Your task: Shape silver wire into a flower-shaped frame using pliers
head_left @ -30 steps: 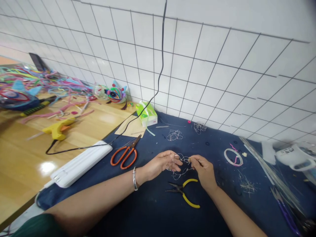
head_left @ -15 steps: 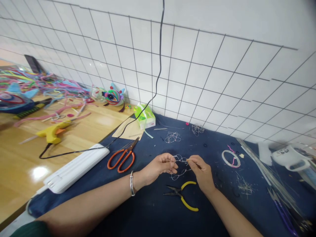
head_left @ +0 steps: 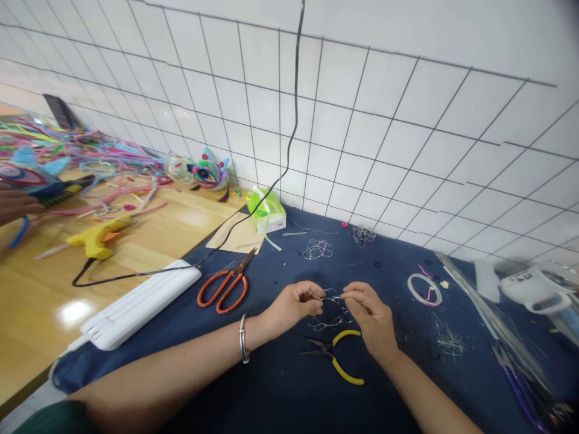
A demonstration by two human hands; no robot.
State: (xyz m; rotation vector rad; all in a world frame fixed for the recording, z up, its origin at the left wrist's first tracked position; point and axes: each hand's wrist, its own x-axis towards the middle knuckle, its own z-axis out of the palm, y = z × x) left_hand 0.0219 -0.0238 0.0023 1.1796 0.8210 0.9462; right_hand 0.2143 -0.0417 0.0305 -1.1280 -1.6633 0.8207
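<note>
A thin silver wire piece bent into loops (head_left: 332, 324) spans the gap between my two hands, above the dark blue cloth. My left hand (head_left: 296, 306), with a silver bangle on the wrist, pinches its left end between thumb and fingers. At the right end, my right hand (head_left: 367, 313) pinches the wire with thumb and forefinger. Just below lie yellow-handled pliers (head_left: 335, 355), jaws pointing left. Orange-handled scissors (head_left: 225, 286) rest to the left of my left hand. Beyond my hands sits another tangle of looped wire (head_left: 318, 249).
A white power strip (head_left: 140, 304) lies along the cloth's left edge, near a yellow glue gun (head_left: 97, 238). Another person's hand (head_left: 15, 205) shows at far left. Right are a ring of tubing (head_left: 424, 290), wire scraps (head_left: 450, 340) and a white mug (head_left: 536, 286).
My left fingers have shifted slightly along the wire piece and closed in more. Its lower loops now hang differently. Another person's hand has come in at the far left.
</note>
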